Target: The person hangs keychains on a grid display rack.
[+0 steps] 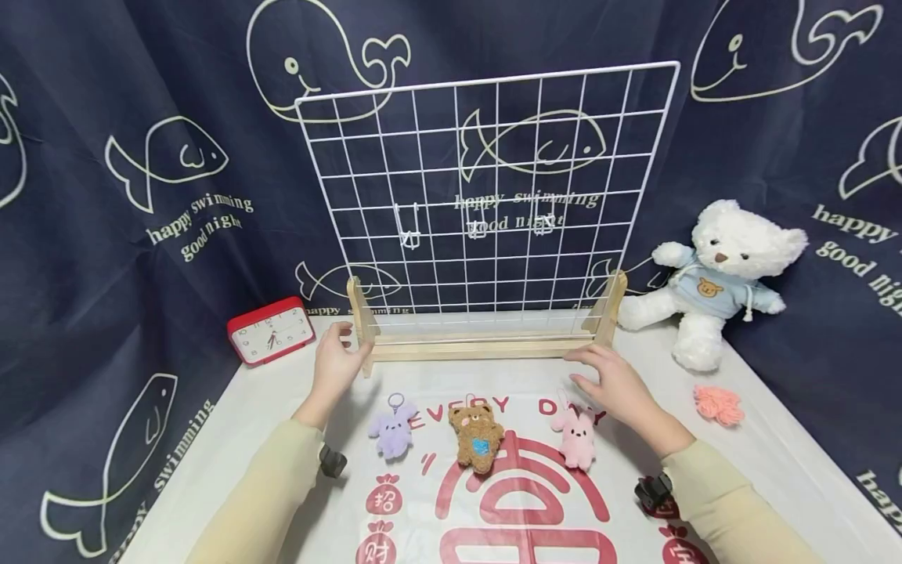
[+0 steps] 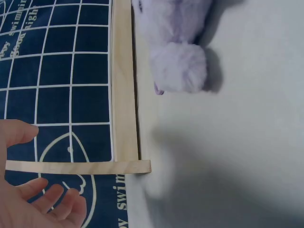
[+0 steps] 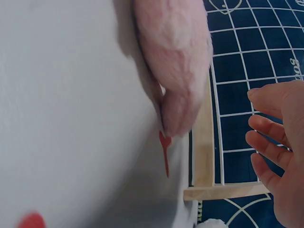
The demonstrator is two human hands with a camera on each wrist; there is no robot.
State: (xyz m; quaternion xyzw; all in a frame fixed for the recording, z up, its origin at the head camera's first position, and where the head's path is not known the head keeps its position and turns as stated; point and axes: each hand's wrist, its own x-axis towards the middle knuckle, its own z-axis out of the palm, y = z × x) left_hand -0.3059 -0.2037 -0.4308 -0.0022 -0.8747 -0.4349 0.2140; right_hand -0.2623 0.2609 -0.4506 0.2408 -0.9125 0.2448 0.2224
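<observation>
A white wire grid (image 1: 486, 81) stands upright in a wooden base (image 1: 479, 349). My left hand (image 1: 338, 362) is at the base's left foot (image 1: 361, 313), thumb and fingers spread to either side of it. At the base's right end, my right hand (image 1: 615, 388) has its fingers loosely bent and apart, gripping nothing. In front of the base lie a purple plush keychain (image 1: 393, 432), a brown bear plush (image 1: 476, 440) and a pink rabbit plush (image 1: 578, 440). Three white hooks, including a left one (image 1: 410, 238), hang on the grid.
A red alarm clock (image 1: 271, 330) stands at the back left. On the right a white teddy bear (image 1: 719, 282) in a blue top sits beside the stand, with a coral fluffy item (image 1: 719, 404) before it. A dark patterned curtain (image 1: 169, 70) hangs behind.
</observation>
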